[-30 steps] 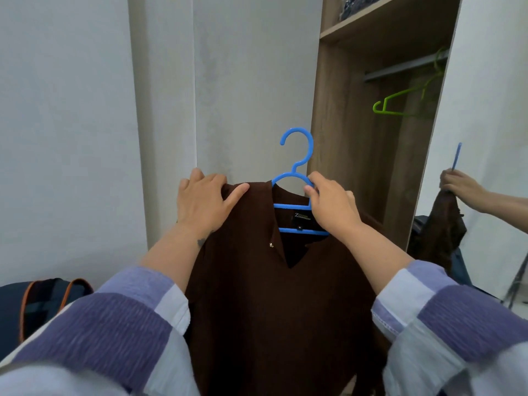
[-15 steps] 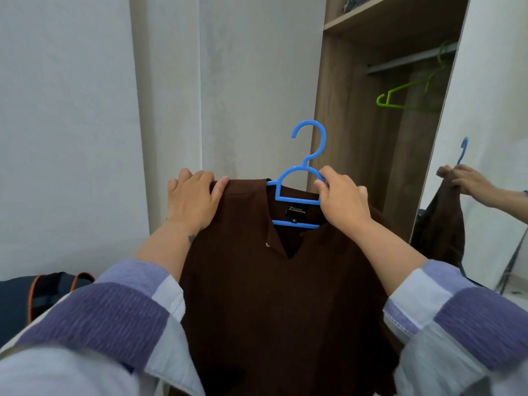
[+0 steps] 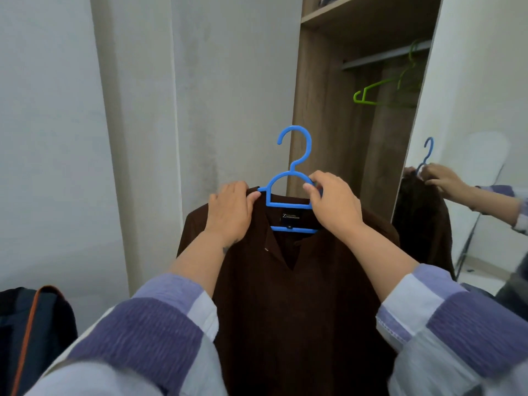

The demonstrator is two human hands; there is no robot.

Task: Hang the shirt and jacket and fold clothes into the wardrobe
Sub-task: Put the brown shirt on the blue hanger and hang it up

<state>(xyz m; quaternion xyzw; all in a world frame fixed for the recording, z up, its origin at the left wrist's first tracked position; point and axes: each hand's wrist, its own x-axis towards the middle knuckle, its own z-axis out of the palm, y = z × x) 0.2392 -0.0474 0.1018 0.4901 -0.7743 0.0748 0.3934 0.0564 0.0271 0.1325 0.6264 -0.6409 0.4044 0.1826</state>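
Shirt [image 3: 285,295] on hanger [image 3: 294,178] | both hands raised, gripping shoulders

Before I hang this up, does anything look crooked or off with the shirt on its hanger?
Nothing looks damaged. The brown shirt sits on the blue hanger, but its collar flap lies unevenly at the neckline. The left hand holds one shoulder and the right hand grips the hanger. The green hanger hangs on the rail.

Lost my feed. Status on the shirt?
Both hands gripping: left hand on brown shirt shoulder, right hand on blue hanger. Rail unobstructed, green hanger there.
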